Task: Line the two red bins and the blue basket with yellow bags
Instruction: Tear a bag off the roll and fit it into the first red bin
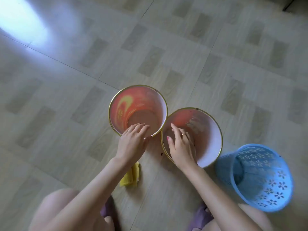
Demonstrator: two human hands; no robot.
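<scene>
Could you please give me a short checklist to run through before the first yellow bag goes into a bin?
1. Both red bins upright with mouths open: ok; the left red bin and right red bin stand side by side, rims touching or nearly so.
2. Bins unlined: ok; no bag shows inside either.
3. Yellow bags within reach: ok; folded on the floor under the left forearm.
4. Hands free to pick up a bag: ok; left hand and right hand rest over the bins' near rims, holding nothing.
5. Blue basket ready: ok, though tilted; unlined.
6. Number of bags: cannot tell.
</scene>
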